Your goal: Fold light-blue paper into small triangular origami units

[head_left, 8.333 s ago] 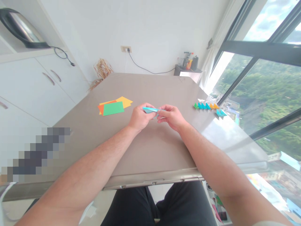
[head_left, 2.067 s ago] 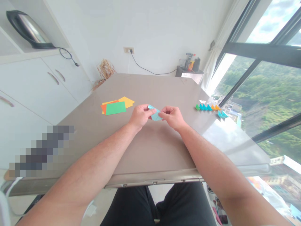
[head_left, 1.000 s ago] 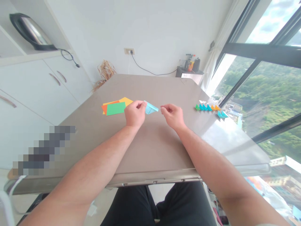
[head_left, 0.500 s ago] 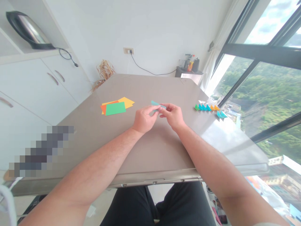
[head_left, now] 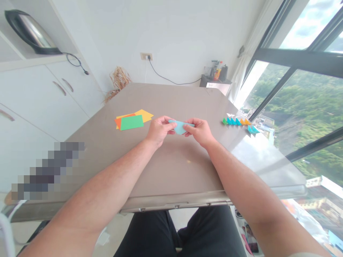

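Between my hands, over the middle of the table, is a light blue folded paper (head_left: 180,127), its long edge away from me and a blunt point toward me. My left hand (head_left: 160,130) pinches its left end, thumb on top. At the right end, my right hand (head_left: 198,130) grips it the same way. The undersides of the fingers and the paper's back are hidden. Left of my hands lie a green paper sheet (head_left: 132,122), an orange sheet (head_left: 118,123) and yellow sheets (head_left: 144,115), overlapping.
Small folded paper boats (head_left: 234,121) in green, blue and orange stand in a row at the table's right side, with more blue ones (head_left: 253,129) nearer me. The brown table (head_left: 171,167) ends at a window on the right. A kettle (head_left: 30,32) sits on a shelf at left.
A second ago my left hand alone held the blue paper, with my right hand apart from it. The paper has since turned and now both hands grip it, its broad face showing.
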The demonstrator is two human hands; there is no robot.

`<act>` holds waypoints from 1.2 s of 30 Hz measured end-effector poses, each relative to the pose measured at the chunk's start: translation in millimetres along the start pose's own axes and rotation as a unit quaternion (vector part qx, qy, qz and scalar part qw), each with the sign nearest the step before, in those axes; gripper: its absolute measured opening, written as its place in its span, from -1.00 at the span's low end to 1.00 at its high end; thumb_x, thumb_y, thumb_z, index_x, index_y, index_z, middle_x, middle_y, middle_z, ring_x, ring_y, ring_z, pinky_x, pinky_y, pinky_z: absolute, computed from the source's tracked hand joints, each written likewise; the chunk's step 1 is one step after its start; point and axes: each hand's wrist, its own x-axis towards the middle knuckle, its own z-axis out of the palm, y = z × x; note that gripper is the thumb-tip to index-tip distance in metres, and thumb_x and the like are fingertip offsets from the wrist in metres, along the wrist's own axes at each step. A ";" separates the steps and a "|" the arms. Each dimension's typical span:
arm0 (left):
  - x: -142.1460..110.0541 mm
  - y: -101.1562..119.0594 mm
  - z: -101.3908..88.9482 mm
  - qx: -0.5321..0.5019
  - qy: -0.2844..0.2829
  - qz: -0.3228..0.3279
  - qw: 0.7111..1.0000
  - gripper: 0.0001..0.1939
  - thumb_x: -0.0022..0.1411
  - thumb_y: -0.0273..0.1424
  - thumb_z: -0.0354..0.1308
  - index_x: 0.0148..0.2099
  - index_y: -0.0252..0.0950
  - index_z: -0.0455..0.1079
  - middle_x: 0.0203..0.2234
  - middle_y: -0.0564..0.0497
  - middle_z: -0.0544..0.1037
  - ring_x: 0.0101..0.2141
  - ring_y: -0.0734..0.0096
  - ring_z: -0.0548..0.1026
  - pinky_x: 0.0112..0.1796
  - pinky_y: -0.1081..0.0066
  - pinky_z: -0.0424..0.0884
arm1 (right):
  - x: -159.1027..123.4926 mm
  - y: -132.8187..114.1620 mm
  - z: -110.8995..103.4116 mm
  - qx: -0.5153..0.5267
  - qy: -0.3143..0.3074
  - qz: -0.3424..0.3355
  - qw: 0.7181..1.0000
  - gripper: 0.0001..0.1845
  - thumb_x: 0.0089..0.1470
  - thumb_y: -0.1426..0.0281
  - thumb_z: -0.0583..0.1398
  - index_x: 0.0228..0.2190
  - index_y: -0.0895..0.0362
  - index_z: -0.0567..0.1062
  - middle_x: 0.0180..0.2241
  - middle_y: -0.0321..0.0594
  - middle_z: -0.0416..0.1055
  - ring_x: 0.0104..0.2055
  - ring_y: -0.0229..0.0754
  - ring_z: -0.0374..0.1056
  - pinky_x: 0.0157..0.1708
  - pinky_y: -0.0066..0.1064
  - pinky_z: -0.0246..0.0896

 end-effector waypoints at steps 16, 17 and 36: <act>-2.5 7.0 -6.1 0.080 -0.065 0.040 0.994 -0.77 0.02 -0.32 0.39 -0.28 -0.30 0.50 -0.53 -0.03 0.59 -0.46 0.23 0.62 -0.47 0.33 0.54 | -1.8 -5.3 -15.3 -0.030 -0.058 -0.035 0.997 -0.60 0.00 0.16 0.37 -0.19 0.17 0.69 -0.48 -0.20 0.59 -0.46 -0.18 0.52 -0.43 -0.36 0.46; -2.3 7.3 -6.6 0.076 -0.069 0.036 0.994 -0.77 0.03 -0.32 0.38 -0.26 -0.30 0.50 -0.51 -0.04 0.60 -0.45 0.22 0.63 -0.47 0.32 0.55 | -1.5 -4.7 -15.9 -0.024 -0.060 -0.034 0.997 -0.58 -0.01 0.15 0.38 -0.18 0.16 0.69 -0.49 -0.21 0.59 -0.46 -0.17 0.52 -0.43 -0.35 0.47; 1.4 12.8 -9.1 -0.014 -0.059 -0.018 0.998 -0.80 -0.05 -0.41 0.39 -0.31 -0.33 0.51 -0.41 -0.02 0.60 -0.35 0.29 0.63 -0.26 0.18 0.64 | -1.3 -4.5 -21.7 0.142 -0.075 0.040 0.986 -0.71 -0.13 0.35 0.41 -0.26 0.10 0.71 -0.40 -0.21 0.62 -0.36 -0.11 0.57 -0.15 -0.13 0.58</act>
